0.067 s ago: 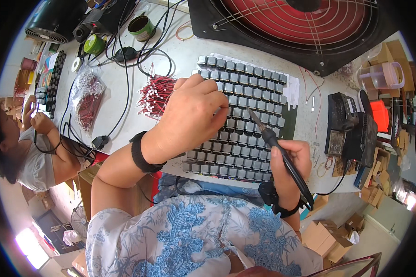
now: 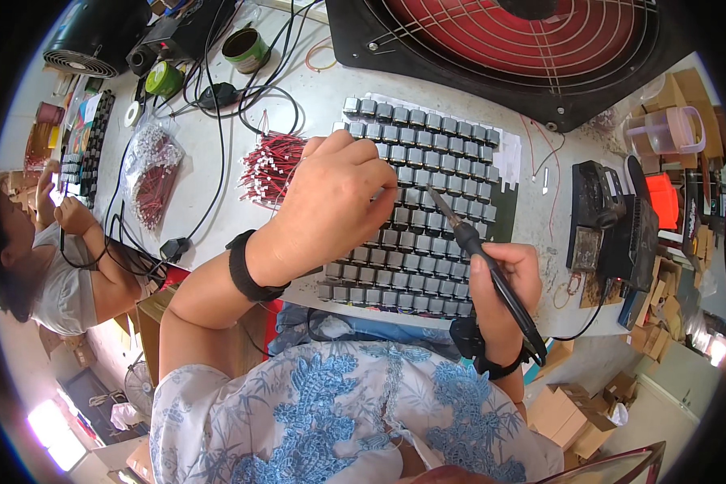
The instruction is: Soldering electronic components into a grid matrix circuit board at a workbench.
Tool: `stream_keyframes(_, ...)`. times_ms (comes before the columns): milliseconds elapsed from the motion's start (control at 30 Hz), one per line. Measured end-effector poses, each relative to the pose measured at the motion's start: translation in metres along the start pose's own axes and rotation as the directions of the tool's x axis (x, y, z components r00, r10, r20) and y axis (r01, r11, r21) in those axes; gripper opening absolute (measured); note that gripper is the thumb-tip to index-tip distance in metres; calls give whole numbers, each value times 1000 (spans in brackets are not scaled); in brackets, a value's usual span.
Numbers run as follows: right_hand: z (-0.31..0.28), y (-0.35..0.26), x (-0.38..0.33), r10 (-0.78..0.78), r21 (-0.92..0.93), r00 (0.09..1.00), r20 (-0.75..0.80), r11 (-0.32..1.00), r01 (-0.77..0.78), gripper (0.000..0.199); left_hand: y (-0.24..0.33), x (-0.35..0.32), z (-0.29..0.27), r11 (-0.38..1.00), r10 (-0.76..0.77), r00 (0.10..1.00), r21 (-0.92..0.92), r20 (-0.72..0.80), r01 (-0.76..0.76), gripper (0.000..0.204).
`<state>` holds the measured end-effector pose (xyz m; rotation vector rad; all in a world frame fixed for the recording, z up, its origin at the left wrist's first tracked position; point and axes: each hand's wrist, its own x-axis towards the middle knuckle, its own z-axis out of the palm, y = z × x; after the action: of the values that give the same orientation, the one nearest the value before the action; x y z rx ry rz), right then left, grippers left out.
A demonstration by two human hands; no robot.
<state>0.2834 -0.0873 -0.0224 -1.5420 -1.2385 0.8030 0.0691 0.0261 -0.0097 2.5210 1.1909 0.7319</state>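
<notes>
A person in a blue-and-white floral top [image 2: 331,427] is working over an array of small grey metal-cased blocks [image 2: 436,214], which is lying in close rows on a white worktable [image 2: 210,161]. The left hand [image 2: 331,189], wearing a black wristband [image 2: 246,270] at the wrist, is arching over the array's left part with its fingers curling narrowly inward; whether they are pinching anything cannot be told, as the fingertips are hidden. The right hand [image 2: 504,282] is wrapping its fingers around the black handle of a soldering iron [image 2: 502,286] at the array's right edge, and the iron's slim metal tip is pointing up and leftward over the middle rows, with contact impossible to confirm. A heap of red-and-black wires with white connectors [image 2: 270,165] is sitting just left of the array, and a clear plastic bag of similar wires [image 2: 153,173] is resting farther left. Beyond the array's far edge, a large red fan in a black frame [image 2: 492,48] is facing up. A black soldering station [image 2: 621,218] is standing to the array's right. Well left of the array, a co-worker in a pale top [image 2: 68,294] is raising both hands [image 2: 74,214].
</notes>
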Motion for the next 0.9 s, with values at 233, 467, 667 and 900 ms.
stream_keyframes(233, -4, 1, 0, -26, 39, 999, -45, 999, 28, 19, 0, 4, -1, 999, 35, 999, -19, -12, -35, 13)
stream_keyframes(467, -6, 4, -1, -64, -10, 998, -30, 998, 63, 19, 3, 7, 3, 998, 56, 998, -26, 3, -56, 12)
stream_keyframes(667, -5, -1, 0, -2, -4, 1000, -8, 1000, 2, 19, 2, 6, 8, 998, 57, 998, -38, 4, -57, 12)
stream_keyframes(900, -11, 3, -1, -85, -37, 995, -53, 996, 83, 18, 5, 11, 5, 998, 55, 998, 7, 15, -55, 12)
